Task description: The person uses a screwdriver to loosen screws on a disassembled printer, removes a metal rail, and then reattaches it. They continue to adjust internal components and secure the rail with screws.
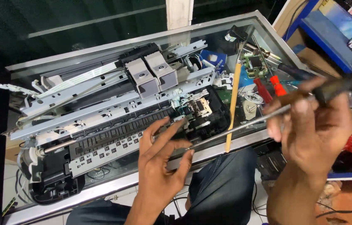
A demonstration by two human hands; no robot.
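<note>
Screwdriver [242, 125] work is seen here, over an opened printer [113, 125] that lies on a glass surface [242, 31]. The long tool is held in the air, in front of the printer. Its dark handle is wrapped by the right hand [313, 125], so that grip is closed tight on it. The thin metal tip is pinched by the fingers of the left hand [163, 162], and that grip is closed on the tip. To do this well, the tip should be held softly and kept still, and the handle should be kept steady, so nothing is dropped into the printer. A red-handled tool [278, 87] and a wooden stick [233, 106] are left on the surface nearby.
</note>
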